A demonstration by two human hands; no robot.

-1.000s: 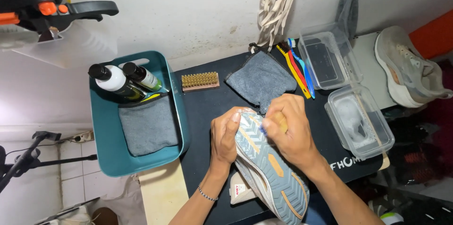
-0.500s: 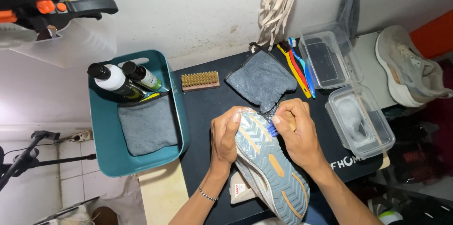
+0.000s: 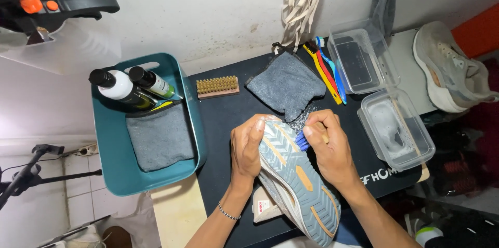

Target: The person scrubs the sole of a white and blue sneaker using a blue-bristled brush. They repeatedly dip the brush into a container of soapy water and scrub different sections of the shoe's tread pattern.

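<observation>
My left hand (image 3: pixel 247 146) grips a sneaker (image 3: pixel 295 183) turned sole up, its grey-blue tread with tan patches facing me. My right hand (image 3: pixel 327 146) holds a small brush with blue bristles (image 3: pixel 302 139) pressed against the sole's edge near the toe. Both hands are over a black mat (image 3: pixel 223 118) on the table. A grey cloth (image 3: pixel 287 86) lies just beyond the shoe's toe.
A teal bin (image 3: pixel 193 123) at left holds two bottles and a folded grey cloth. A wooden brush (image 3: pixel 218 86), coloured toothbrushes (image 3: pixel 325 68), two clear plastic containers (image 3: pixel 364 61) (image 3: pixel 397 128) and another sneaker (image 3: pixel 451 68) lie around. Laces hang on the wall.
My right hand has shifted slightly along the sole's edge with the blue brush, whose bristles now show. The left hand keeps its grip on the shoe.
</observation>
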